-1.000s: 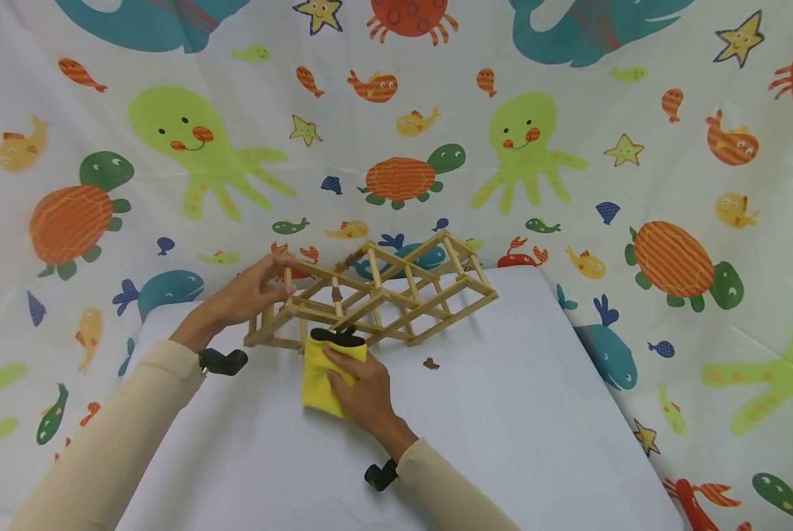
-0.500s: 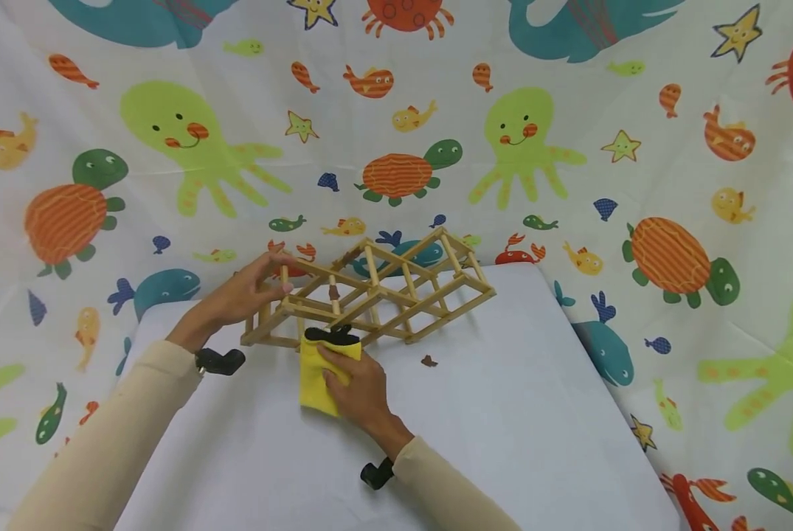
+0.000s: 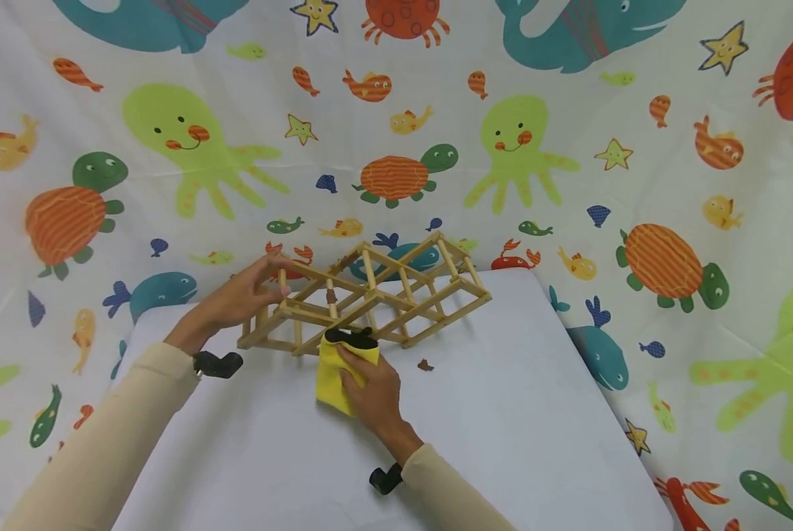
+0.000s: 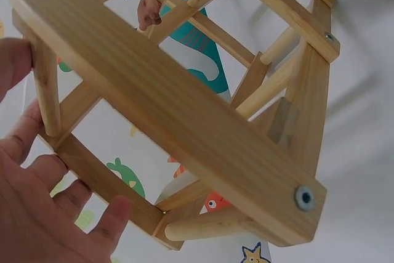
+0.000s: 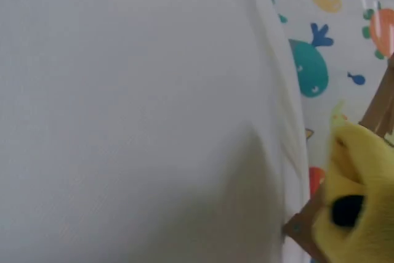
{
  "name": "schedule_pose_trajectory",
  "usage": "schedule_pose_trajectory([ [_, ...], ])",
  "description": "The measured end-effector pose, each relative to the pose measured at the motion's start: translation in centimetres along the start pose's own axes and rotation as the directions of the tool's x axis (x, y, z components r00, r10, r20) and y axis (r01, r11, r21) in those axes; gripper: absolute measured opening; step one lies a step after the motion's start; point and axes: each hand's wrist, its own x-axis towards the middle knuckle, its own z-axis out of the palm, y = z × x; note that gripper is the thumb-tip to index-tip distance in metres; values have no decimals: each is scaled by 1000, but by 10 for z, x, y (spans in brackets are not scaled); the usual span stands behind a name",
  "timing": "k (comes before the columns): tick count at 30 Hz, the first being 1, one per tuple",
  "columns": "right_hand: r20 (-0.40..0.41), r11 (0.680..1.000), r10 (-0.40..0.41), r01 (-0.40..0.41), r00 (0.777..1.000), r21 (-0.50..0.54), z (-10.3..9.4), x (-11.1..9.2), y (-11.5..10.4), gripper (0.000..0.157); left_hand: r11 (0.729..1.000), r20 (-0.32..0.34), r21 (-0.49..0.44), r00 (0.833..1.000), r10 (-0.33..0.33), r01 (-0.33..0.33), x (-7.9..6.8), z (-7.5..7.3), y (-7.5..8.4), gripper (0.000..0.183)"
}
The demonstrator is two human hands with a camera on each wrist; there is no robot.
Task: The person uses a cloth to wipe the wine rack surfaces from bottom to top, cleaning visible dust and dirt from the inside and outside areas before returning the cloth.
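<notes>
A folding wooden wine rack (image 3: 369,297) of slats and dowels stands towards the back of the white table. At its left end my left hand (image 3: 242,299) holds the frame by a corner dowel; in the left wrist view, the thumb and fingers (image 4: 72,198) lie about that dowel and the lower slat. My right hand (image 3: 372,391) pinches a yellow cloth (image 3: 333,383) with a black patch at its top, held against the rack's lower front slats. In the right wrist view the cloth (image 5: 363,201) is blurred and the hand is out of sight. A brown bit (image 3: 331,296) clings to one dowel.
A small brown scrap (image 3: 426,365) lies on the white tabletop (image 3: 502,413), right of the cloth. Close behind the rack hangs a curtain (image 3: 409,88) printed with sea animals. Each wrist carries a black camera mount (image 3: 217,364).
My right hand has shifted the yellow cloth slightly right along the front of the rack. The left hand keeps its hold on the rack's left end.
</notes>
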Motion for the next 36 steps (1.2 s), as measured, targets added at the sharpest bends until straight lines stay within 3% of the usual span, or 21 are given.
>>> schedule_pose_trajectory([
  [2,-114,997,-18,26,993,67,-1,-1,1,43,1000,2,7,1000,4,-4,0,3,1,58],
  [4,-174,995,-7,24,985,96,-5,1,2,42,1000,-2,11,1000,6,-6,-1,5,1,58],
  [7,-127,996,90,-87,988,29,-11,4,9,42,1000,-2,1,1000,-6,6,-3,8,1,59],
  [10,-82,969,239,-244,968,-47,-14,1,14,44,1000,5,-4,1000,1,-1,-4,9,1,59],
  [12,-88,961,265,-270,960,-53,-15,0,15,47,1000,6,0,1000,7,-7,-4,9,2,59],
  [15,-116,984,178,-177,977,22,-13,3,11,48,1000,5,3,1000,15,-15,-6,6,4,58],
  [18,-92,995,79,-73,993,72,-13,10,7,48,1000,-1,1,1000,8,-8,-6,6,6,57],
  [21,-21,991,131,-130,991,32,-18,15,9,50,1000,1,-3,1000,5,-5,-5,7,6,57],
  [24,40,965,255,-252,966,-67,-28,16,16,50,1000,6,-5,1000,-3,4,-4,9,6,58],
  [27,50,949,304,-297,951,-109,-38,17,21,50,1000,-4,-10,1000,-27,27,-4,9,7,59],
  [29,41,961,270,-266,962,-75,-41,19,21,49,999,-11,-7,999,-40,40,-5,9,7,60],
  [33,41,981,152,-156,988,114,-40,24,14,48,998,-13,-11,998,-59,59,-5,10,7,60],
  [36,97,977,130,-144,987,158,-37,27,11,46,998,-12,-11,998,-62,62,-3,12,7,60],
])
